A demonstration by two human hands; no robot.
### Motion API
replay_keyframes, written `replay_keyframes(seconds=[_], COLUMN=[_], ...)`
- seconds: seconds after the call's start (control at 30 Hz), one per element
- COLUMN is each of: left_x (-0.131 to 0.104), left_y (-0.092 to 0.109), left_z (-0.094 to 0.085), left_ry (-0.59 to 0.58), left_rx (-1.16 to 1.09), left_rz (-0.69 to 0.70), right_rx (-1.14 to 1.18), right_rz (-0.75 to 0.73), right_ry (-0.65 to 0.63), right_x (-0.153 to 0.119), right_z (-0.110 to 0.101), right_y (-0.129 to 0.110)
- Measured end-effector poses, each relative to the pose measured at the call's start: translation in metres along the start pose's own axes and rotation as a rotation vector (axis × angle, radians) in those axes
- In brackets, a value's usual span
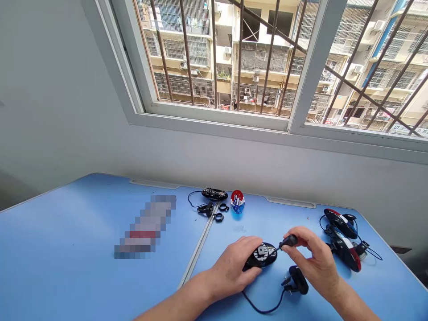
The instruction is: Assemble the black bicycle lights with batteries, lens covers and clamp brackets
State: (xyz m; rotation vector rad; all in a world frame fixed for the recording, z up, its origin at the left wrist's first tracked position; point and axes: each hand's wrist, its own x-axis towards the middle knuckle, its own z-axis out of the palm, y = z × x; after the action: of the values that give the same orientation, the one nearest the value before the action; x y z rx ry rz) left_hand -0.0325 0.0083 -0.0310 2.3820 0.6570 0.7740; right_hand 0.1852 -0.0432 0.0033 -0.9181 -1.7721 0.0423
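My left hand (234, 263) grips a black oval housing (272, 257) against the table, thumb and fingers on either side. A round plate with black and white stripes faces up on the housing. My right hand (316, 261) pinches the black handle of a short screwdriver (290, 240). Its thin shaft points left and down to the right part of the housing; whether the tip sits on a screw is too small to tell. Below the right hand lies a black clip-like part (298, 280). A black cable (264, 311) runs from that part toward the housing under my left hand.
On the blue table (83, 232), at the back, lie a black oval shell (214, 194) with a wire, a black bracket (205, 209), black ring clamps (219, 217) and a red-and-blue lens cover (237, 202). Two red, white and blue oval units (344, 249) lie at right. A blurred object (147, 227) lies left.
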Motion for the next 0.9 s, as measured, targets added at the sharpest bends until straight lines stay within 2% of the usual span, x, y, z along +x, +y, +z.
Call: replay_keyframes(seconds=[0.17,0.37,0.47,0.67,0.9], left_x=[-0.001,-0.001,-0.001,-0.001,-0.002], left_y=[-0.003,-0.002,-0.002,-0.004,-0.007], left_z=[0.002,0.001,0.000,0.002,0.004], left_ry=[0.021,0.005,0.007,0.004,0.021], left_rx=[0.001,-0.002,0.002,0.007,0.002], left_rz=[0.013,0.012,0.018,0.027,0.035], right_rx=[-0.013,-0.051,-0.035,0.029,0.020], right_rz=[-0.107,-0.093,-0.109,-0.046,-0.060], right_ry=[-0.074,-0.277,-0.325,-0.245,-0.054], right_x=[0.000,0.002,0.005,0.004,-0.001], right_z=[0.000,-0.010,-0.015,-0.012,0.002], right_y=[0.003,0.002,-0.001,0.000,0.004])
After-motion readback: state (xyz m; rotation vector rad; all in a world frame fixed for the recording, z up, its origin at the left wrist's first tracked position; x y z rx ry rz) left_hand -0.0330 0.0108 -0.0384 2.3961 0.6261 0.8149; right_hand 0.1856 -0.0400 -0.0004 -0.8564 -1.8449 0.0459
